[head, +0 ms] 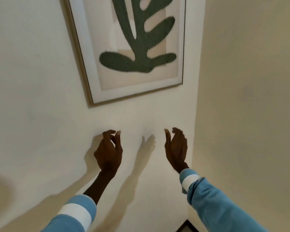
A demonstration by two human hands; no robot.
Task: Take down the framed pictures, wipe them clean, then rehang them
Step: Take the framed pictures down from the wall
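A framed picture [132, 47] hangs on the cream wall at the top centre; it has a thin wooden frame, a white mount and a green leaf shape on beige. Its top is cut off by the view. My left hand [108, 151] is raised below the frame's lower left corner, fingers loosely curled, holding nothing. My right hand [176, 148] is raised below the frame's lower right corner, fingers loosely curled and empty too. Both hands are well apart from the frame. Blue sleeves with white cuffs cover both forearms.
A second cream wall [249, 97] meets the picture's wall in a corner just right of the frame. A dark strip of floor or skirting [184, 227] shows at the bottom of that corner. Shadows of my arms fall on the wall.
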